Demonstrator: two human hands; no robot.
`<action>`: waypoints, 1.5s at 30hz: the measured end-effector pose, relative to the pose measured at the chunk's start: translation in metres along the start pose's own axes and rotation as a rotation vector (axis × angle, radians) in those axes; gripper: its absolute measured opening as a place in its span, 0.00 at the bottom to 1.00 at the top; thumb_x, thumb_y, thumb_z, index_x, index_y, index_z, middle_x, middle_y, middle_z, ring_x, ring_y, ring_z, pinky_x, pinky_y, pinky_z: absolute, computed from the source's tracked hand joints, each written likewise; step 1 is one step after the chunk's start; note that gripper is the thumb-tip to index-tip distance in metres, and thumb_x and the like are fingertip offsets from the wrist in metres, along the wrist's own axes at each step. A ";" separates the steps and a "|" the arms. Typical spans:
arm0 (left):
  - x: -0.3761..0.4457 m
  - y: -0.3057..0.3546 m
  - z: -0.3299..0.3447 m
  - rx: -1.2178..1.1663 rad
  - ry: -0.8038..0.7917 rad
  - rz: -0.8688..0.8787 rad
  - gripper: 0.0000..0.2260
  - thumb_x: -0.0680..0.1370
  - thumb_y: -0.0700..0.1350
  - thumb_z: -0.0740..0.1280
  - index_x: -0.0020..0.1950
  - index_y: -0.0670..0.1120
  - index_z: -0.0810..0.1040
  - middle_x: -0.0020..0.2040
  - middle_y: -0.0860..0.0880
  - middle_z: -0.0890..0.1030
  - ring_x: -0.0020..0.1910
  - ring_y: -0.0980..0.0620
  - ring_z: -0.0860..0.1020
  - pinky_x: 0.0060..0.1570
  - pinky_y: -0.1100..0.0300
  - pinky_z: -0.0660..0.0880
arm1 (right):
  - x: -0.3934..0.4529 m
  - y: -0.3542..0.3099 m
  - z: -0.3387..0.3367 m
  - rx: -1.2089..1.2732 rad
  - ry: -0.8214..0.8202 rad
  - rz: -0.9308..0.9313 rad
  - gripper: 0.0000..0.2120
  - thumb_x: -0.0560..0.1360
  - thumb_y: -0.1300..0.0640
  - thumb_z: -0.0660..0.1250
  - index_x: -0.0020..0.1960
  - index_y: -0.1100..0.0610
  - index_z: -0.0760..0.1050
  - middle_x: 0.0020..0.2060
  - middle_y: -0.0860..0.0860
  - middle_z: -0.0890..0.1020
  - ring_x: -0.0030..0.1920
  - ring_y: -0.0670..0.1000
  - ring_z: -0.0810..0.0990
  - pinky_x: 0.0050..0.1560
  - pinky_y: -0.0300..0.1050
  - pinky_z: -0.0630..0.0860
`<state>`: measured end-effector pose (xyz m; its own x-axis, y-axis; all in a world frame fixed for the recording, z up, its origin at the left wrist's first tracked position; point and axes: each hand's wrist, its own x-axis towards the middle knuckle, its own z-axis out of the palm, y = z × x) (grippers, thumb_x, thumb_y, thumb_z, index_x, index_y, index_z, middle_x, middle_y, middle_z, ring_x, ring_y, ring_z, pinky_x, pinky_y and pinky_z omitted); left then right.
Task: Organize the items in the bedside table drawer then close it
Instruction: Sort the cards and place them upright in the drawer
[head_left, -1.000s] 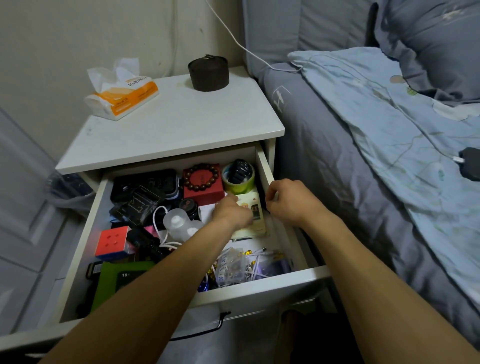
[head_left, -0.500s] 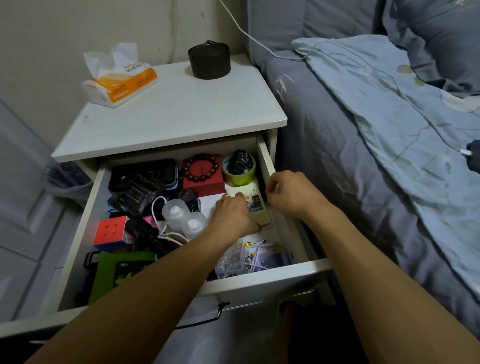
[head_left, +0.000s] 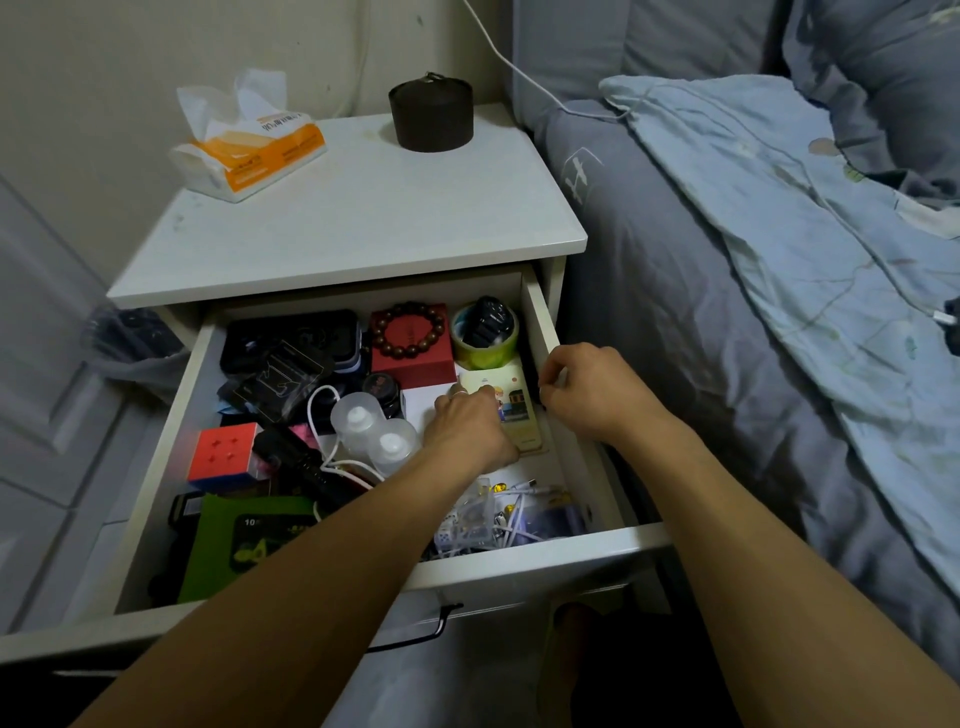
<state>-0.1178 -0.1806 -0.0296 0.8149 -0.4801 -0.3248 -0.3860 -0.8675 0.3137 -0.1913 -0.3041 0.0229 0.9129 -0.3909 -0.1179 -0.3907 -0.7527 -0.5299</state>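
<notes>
Card (head_left: 511, 402), thin and probably light, likely lifts best by an edge; left hand (head_left: 467, 426) rests on it, right hand (head_left: 592, 395) grips the drawer (head_left: 540, 332) wall.

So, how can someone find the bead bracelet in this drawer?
Look in the open drawer, along its back edge under the tabletop. The bead bracelet lies on the red box, left of the green tape roll; it is the only ring of brown beads.
</notes>
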 end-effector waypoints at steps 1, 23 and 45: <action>0.000 0.000 0.000 -0.003 -0.012 -0.002 0.29 0.70 0.47 0.72 0.69 0.48 0.68 0.72 0.41 0.65 0.71 0.41 0.62 0.60 0.51 0.70 | 0.000 0.000 0.000 -0.003 -0.001 0.001 0.07 0.75 0.58 0.65 0.50 0.54 0.79 0.49 0.54 0.81 0.49 0.55 0.80 0.50 0.53 0.80; -0.016 0.014 -0.049 -0.039 0.062 0.172 0.22 0.76 0.42 0.69 0.70 0.47 0.73 0.66 0.44 0.76 0.62 0.45 0.76 0.56 0.57 0.74 | -0.010 -0.011 -0.013 -0.031 -0.026 -0.020 0.09 0.74 0.59 0.67 0.53 0.53 0.78 0.52 0.54 0.79 0.49 0.54 0.80 0.49 0.49 0.79; -0.062 -0.128 -0.084 0.055 0.199 0.479 0.31 0.70 0.63 0.73 0.72 0.62 0.68 0.64 0.55 0.75 0.67 0.52 0.67 0.68 0.55 0.61 | -0.030 -0.062 0.018 -0.100 -0.322 -0.140 0.14 0.76 0.56 0.68 0.61 0.51 0.76 0.53 0.49 0.81 0.50 0.49 0.78 0.49 0.41 0.75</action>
<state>-0.0824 -0.0289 0.0253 0.6059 -0.7953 0.0213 -0.7534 -0.5649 0.3366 -0.1923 -0.2359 0.0446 0.9426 -0.1050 -0.3169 -0.2541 -0.8412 -0.4773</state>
